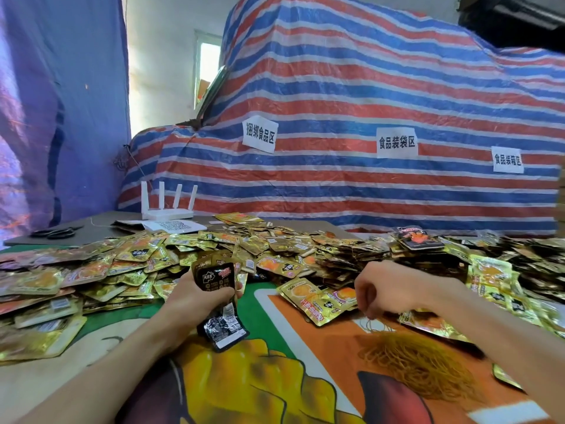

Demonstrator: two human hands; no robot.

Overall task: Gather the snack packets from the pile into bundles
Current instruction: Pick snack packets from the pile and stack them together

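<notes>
Left hand (192, 298) around black snack packets (214, 277)

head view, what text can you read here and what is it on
"捆绑食品区": left paper sign on the striped tarp.
"食品装袋区": middle paper sign.
"食品装箱区": right paper sign, slightly blurred.
Print on the black packets in the left hand and on the gold packets: too blurred to read.
</notes>
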